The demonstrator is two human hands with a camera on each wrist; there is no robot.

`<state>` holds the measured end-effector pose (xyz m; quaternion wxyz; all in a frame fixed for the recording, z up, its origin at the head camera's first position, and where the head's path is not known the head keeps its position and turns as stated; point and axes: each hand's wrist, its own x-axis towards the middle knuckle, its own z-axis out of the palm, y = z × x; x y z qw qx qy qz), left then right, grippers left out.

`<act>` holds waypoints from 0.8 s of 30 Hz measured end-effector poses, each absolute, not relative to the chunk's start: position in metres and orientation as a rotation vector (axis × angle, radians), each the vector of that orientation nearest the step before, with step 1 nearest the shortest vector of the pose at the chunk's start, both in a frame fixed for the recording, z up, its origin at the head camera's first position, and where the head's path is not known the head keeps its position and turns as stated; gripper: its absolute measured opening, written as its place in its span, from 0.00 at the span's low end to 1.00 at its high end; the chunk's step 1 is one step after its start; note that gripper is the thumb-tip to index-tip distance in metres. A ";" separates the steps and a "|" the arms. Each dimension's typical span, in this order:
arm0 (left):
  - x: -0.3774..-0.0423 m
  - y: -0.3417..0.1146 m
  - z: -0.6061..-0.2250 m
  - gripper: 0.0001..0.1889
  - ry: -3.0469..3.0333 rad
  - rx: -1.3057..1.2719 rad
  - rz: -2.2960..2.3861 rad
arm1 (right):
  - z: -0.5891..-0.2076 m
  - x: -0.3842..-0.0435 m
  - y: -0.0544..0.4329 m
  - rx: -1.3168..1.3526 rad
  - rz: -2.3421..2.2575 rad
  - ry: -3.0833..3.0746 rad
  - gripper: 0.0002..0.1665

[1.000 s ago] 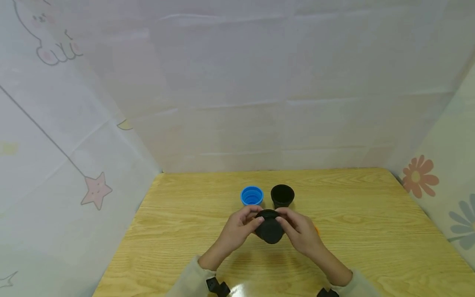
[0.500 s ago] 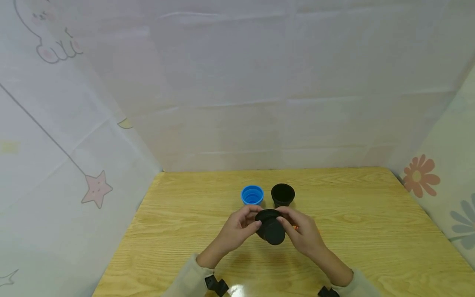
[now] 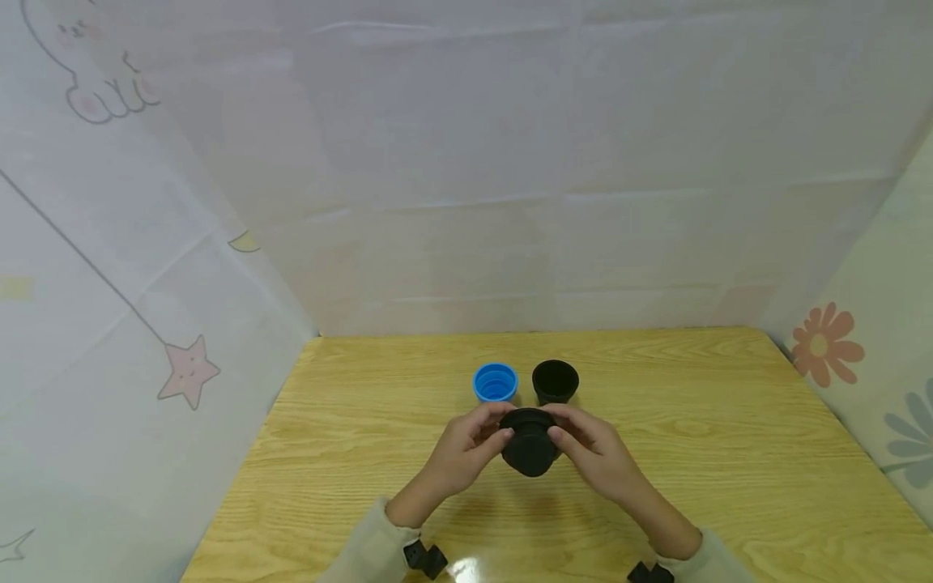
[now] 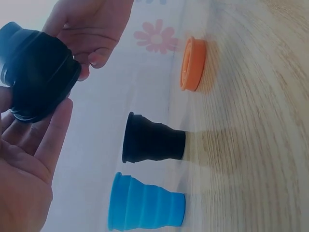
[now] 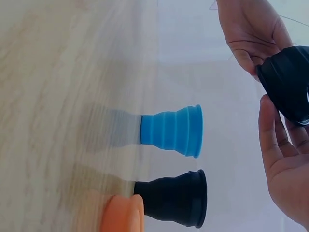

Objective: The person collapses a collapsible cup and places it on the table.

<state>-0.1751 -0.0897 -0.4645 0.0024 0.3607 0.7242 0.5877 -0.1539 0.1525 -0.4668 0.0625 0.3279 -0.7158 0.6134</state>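
Between both hands, raised above the table, is a black collapsible cup (image 3: 529, 443), its narrow base tilted towards me. The left hand (image 3: 459, 453) grips one side of its rim, thumb on the near side. On the opposite side the right hand (image 3: 601, 457) holds it the same way. In the left wrist view the held cup (image 4: 41, 72) bulges, with its narrow end at upper left. Beyond the hands stand an extended blue collapsible cup (image 3: 496, 382) and a second black collapsible cup (image 3: 555, 379), both upright with mouths up.
A flattened orange collapsible cup (image 4: 194, 65) lies on the wooden table (image 3: 350, 453); the right hand hides it in the head view. Patterned cloth (image 3: 452, 178) hangs behind the table and at both sides. Small black blocks (image 3: 426, 559) sit at the wrists.
The held cup's base has swung right, then back towards the middle, as the fingers work around it. The orange edge beside the right hand is now covered. The standing cups stay put.
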 end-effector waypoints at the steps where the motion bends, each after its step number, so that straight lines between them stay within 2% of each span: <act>1: -0.175 -0.090 -0.464 0.15 2.249 1.126 1.848 | -0.465 -0.154 0.153 0.997 1.854 -2.161 0.19; 24: -0.174 -0.091 -0.462 0.16 2.169 1.030 1.904 | -0.463 -0.153 0.153 0.922 1.870 -2.222 0.18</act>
